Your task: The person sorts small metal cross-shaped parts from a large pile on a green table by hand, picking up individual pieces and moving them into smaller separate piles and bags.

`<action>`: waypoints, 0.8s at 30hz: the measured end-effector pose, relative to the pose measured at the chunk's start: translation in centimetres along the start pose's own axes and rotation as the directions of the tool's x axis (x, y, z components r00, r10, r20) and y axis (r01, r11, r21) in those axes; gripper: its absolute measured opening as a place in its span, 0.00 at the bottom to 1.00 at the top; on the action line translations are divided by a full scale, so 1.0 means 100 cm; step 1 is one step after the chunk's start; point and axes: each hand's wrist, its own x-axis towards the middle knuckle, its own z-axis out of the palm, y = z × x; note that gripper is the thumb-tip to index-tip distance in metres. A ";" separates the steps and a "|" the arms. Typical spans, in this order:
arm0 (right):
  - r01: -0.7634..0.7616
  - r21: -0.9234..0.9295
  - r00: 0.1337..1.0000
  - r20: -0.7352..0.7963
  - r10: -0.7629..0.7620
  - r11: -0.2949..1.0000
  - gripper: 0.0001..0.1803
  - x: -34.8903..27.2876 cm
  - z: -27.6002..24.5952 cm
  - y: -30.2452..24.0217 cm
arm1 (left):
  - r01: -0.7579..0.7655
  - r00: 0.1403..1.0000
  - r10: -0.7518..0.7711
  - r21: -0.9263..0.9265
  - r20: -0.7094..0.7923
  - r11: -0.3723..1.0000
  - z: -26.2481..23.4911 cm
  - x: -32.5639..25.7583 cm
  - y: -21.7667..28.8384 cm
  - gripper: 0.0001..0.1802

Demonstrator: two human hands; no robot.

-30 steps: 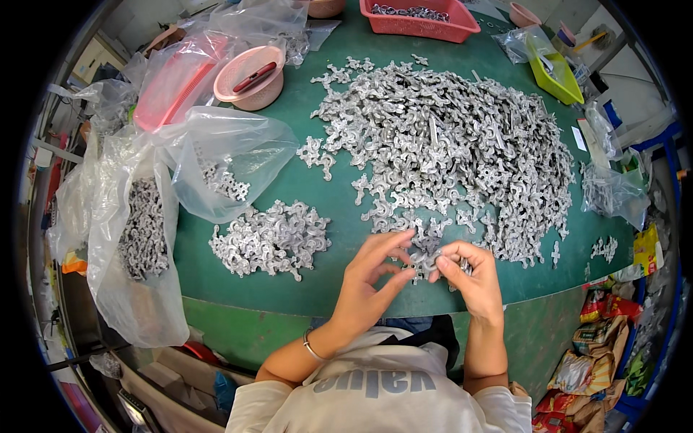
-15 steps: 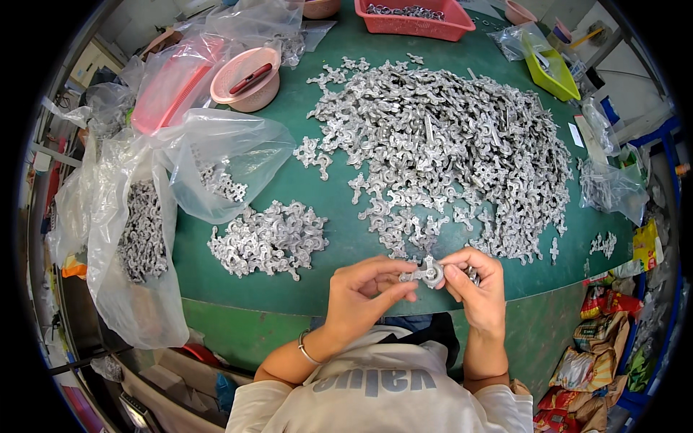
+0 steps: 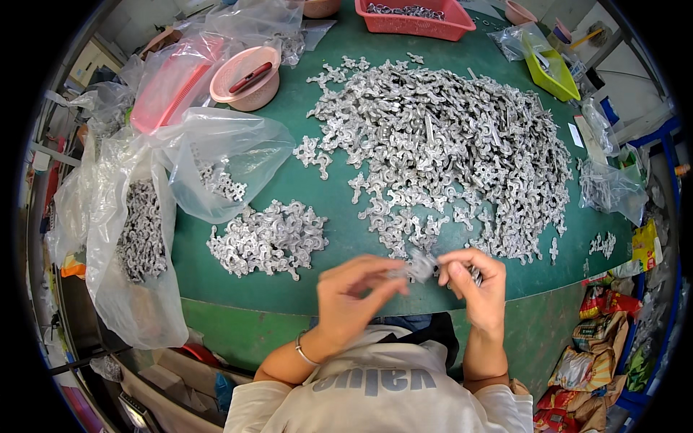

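Note:
My left hand (image 3: 352, 292), slightly blurred, pinches a small grey metal casting (image 3: 419, 268) by one end; the piece is smeared by motion. Close by on the right, my right hand (image 3: 476, 285) is closed, with small grey metal parts (image 3: 474, 274) partly showing between its fingers. Thumb and forefinger of that hand sit beside the casting, and whether they touch it I cannot tell. Beyond both hands spreads a large heap of similar castings (image 3: 447, 144). A smaller pile (image 3: 268, 240) lies on the green table (image 3: 346, 216) to the left.
Clear plastic bags (image 3: 155, 289) with castings lie at the left edge. Behind them stands a pink basket (image 3: 254, 95) holding a red-handled tool (image 3: 250, 78). A red tray (image 3: 419, 23) of metal rings is at the back, a yellow-green tray (image 3: 552, 76) at the far right.
My left hand has shifted slightly left with the casting, which has come away from my right fingertips and turned. My right hand has hardly moved.

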 end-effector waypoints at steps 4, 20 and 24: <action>0.116 -0.469 0.965 -0.156 -0.211 0.875 0.10 0.027 -0.017 0.031 | -0.045 0.891 0.313 0.621 -0.329 0.782 -0.042 0.010 -0.015 0.10; 0.147 -0.831 0.888 -0.128 -0.442 0.536 0.09 0.043 -0.017 0.056 | -0.011 0.808 0.502 0.844 -0.308 0.536 -0.059 0.006 -0.019 0.15; 0.225 -0.653 0.873 -0.195 -0.448 0.723 0.08 0.023 -0.005 0.024 | -0.132 0.917 0.347 0.669 -0.198 0.731 -0.040 -0.002 -0.012 0.16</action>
